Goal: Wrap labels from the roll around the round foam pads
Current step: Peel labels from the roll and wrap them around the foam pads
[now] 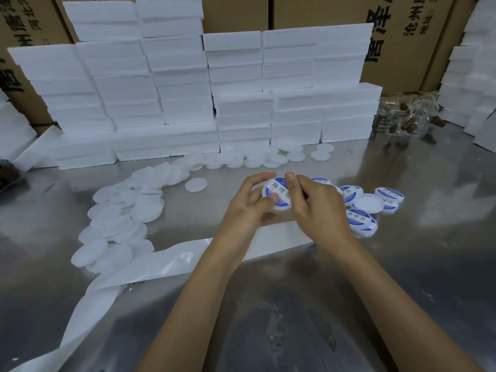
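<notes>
Both hands share one grip on a single round foam pad [277, 196] lifted a little above the middle of the worktop [402, 264]. Left hand [248, 204] curls around the pad's left rim, its thumb pressed on the face and its fingers wrapped over the far edge. Right hand [315, 202] pinches the pad's right side, with a fingertip at the top rim and the other fingers bent behind it. On the pad's face sits a label [280, 191] with a blue border and dark characters, tilted toward the camera.

Just right of the hands, toward the right edge of the worktop, lies a cluster of labelled pads [361, 213], some stacked, some leaning on each other. A plain pad [368, 203] rests among them. Left of the hands, a long curved heap of bare white pads [123, 213] runs from the near left part of the worktop up toward the far edge, where more lie scattered. One bare pad [196, 184] lies alone, near the left hand.

A glossy white backing strip [171, 261] passes under both forearms and trails to the near left corner.

Along the far edge stand stacks of white foam blocks [188, 84], with cardboard boxes [402, 36] behind them.
</notes>
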The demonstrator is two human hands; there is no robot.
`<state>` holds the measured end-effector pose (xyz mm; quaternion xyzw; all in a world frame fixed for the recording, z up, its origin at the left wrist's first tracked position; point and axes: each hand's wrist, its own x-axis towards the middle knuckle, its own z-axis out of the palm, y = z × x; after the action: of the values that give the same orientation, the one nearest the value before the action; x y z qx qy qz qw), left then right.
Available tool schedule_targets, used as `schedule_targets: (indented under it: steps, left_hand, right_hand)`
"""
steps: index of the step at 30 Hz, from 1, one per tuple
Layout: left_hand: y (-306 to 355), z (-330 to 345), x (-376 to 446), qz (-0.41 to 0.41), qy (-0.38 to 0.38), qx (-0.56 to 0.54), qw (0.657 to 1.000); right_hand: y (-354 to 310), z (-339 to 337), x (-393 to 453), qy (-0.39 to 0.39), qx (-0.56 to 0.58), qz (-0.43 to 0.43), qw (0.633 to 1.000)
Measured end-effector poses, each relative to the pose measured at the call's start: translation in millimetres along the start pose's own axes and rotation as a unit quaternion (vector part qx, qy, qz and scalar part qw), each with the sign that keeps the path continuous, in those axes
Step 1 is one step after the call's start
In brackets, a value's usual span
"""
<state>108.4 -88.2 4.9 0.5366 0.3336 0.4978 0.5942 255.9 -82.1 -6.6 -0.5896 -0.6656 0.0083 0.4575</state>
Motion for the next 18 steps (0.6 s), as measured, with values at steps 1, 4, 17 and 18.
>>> schedule_targets:
  steps: [1, 4, 17, 18]
  left_hand:
    - [0.2, -4.3, -0.9, 0.017, -0.003, 0.045, 0.999]
    - [3.9, -12.3, -3.2, 0.038, -0.026, 0.08, 0.996]
    - [5.7, -8.7, -5.0, 0.022, 0.137, -0.026, 0.99]
    - [5.6, -8.2, -5.2, 0.018, 0.128, -0.033, 0.991]
  right_hand:
    - [1.5, -1.9, 1.1, -0.012, 0.004, -0.005, 1.0]
    - [2.3, -5.3, 1.9, -0.06, 0.012, -0.032, 0.998]
    - [-6.9, -4.6, -5.6, -0.108, -0.015, -0.072, 0.991]
    - [-7.1, -5.3, -5.3, -0.098, -0.009, -0.071, 0.993]
